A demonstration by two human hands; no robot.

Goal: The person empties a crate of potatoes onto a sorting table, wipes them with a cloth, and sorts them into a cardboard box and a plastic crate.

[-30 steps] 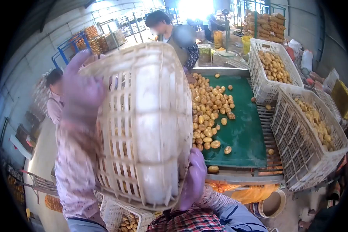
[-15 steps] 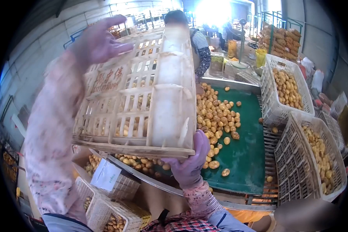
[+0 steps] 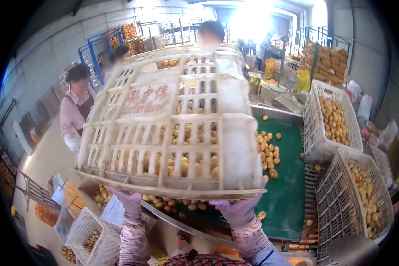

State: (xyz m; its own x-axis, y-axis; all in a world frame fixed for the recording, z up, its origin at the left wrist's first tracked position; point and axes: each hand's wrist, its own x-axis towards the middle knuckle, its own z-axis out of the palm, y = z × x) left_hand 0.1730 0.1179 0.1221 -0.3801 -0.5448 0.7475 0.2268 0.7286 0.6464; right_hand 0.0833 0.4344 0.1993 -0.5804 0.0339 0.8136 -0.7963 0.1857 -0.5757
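A large off-white slatted plastic crate [image 3: 240,146] with red lettering is tipped up in front of me, over the green sorting surface [image 3: 289,190]. My left hand [image 3: 129,203], in a lilac glove, grips its near lower edge on the left. Farther right along that edge, my right hand [image 3: 238,207] holds the crate too, its fingers partly hidden beneath it. Potatoes [image 3: 267,153] lie loose on the green surface, and more show through the crate's slats and under its edge.
Two crates of potatoes, one upper [image 3: 334,122] and one nearer [image 3: 368,199], stand at right. At lower left are another crate [image 3: 86,235] and a box [image 3: 88,190]. A co-worker [image 3: 210,35] is behind the tipped crate; another person [image 3: 77,104] is at left.
My left hand has dropped from the crate's upper left side to its lower edge. The crate has shifted right in view, and more people show at left.
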